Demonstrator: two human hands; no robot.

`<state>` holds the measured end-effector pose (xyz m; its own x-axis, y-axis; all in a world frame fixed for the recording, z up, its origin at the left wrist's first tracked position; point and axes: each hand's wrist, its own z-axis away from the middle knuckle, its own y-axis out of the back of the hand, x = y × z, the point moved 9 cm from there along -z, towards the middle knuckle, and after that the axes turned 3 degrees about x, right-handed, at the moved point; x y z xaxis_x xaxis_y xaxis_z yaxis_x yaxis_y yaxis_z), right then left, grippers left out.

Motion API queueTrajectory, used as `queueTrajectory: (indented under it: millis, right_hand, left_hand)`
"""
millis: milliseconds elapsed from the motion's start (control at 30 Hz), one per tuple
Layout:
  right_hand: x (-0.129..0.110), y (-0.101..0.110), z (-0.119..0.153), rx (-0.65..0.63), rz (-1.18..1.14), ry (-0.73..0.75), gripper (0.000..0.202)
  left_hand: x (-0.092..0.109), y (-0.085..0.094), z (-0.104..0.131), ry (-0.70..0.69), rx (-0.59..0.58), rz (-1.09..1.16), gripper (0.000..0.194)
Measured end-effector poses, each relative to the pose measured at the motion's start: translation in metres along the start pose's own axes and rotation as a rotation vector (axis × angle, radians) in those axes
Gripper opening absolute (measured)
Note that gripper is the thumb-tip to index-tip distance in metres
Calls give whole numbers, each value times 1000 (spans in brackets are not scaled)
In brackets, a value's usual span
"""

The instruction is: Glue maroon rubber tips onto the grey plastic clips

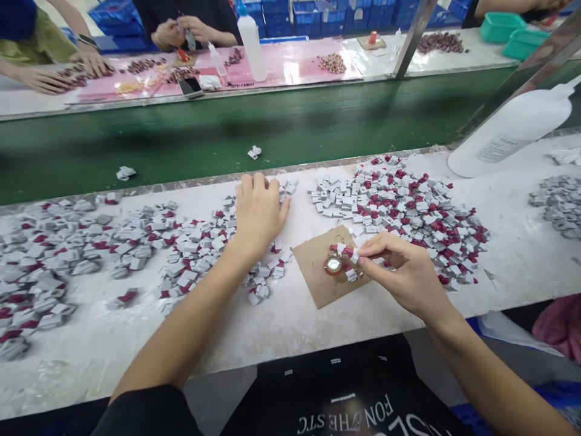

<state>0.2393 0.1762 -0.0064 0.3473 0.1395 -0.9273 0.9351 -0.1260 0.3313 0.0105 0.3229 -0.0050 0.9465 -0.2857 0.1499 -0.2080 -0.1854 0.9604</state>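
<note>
My right hand (399,266) pinches a small dark red and white plastic piece (347,250) between thumb and fingertips, over a square of brown cardboard (318,284). On that cardboard sit a small round cap (333,264) holding something shiny and a loose white piece (351,275). My left hand (258,209) rests, palm down with fingers bent and a little apart, on the far edge of a pile of grey and dark red pieces (195,242); whether anything is under its fingertips is hidden. Another pile of white and dark red pieces (408,206) lies beyond my right hand.
A large white bottle (512,130) leans at the right, near a metal post (512,79). Beyond the table runs a green conveyor belt (295,121) carrying two small white bits. Other people's hands (181,30) work at a far table (290,66) with bottles and small piles.
</note>
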Motion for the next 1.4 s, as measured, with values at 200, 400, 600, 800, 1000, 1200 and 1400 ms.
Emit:
queueTrajectory:
  millis: [200,400,600,800,1000,1200,1400]
  right_hand:
    - [-1,-17,10,-72,37,17,12]
    - [5,-22,13,-102,82,1,11]
    - [1,-23,11,-106,86,32,12]
    - [1,-20,11,-94,37,-3,12]
    - [12,6,2,125,-263,-103,6]
    - [24,15,-14,253,-458,-107,8]
    - [32,11,-17,213,-458,-170,17]
  left_hand:
    - [-2,-24,-7,-28,-59,1,24]
    - [13,-32,2,-94,-209,111,17]
    - [18,-34,6,-167,-200,265,7]
    - [12,-40,6,-40,-262,567,11]
    - [43,-27,25,102,-455,1122,21]
    - [90,-13,49,136,-582,1539,29]
    - [93,-17,49,125,-534,1592,32]
